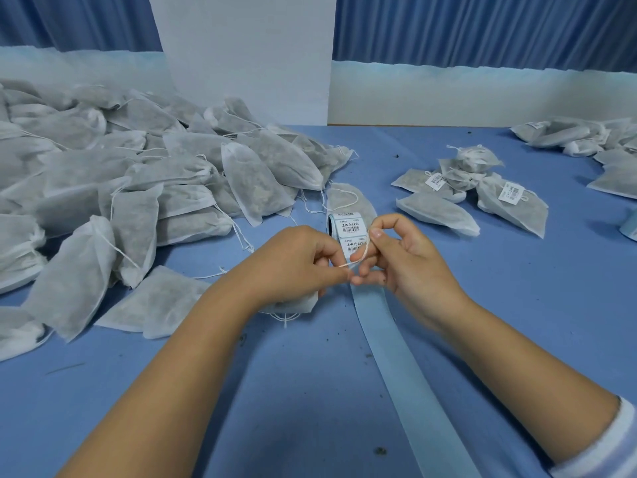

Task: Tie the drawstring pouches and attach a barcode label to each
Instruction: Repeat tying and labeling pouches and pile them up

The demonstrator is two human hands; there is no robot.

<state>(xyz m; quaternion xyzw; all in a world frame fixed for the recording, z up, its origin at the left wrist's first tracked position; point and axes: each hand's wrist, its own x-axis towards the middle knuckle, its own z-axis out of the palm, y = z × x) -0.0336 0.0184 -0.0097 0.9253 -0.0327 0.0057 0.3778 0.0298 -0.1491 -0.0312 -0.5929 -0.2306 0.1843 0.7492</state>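
My left hand (pixel 296 260) and my right hand (pixel 396 257) meet at the table's middle. Both pinch the thin white drawstring (pixel 360 254) of a white fabric pouch (pixel 296 305). That pouch lies mostly hidden under my left hand. The string loops around my right fingers. Just behind my hands stands a roll of barcode labels (pixel 348 226), its pale blue backing strip (pixel 396 360) trailing toward me.
A big heap of white pouches (pixel 120 188) fills the left side of the blue table (pixel 517 322). A few labelled pouches (pixel 482 188) lie at the middle right, with more pouches (pixel 586 139) at the far right. A white panel (pixel 248 56) stands behind.
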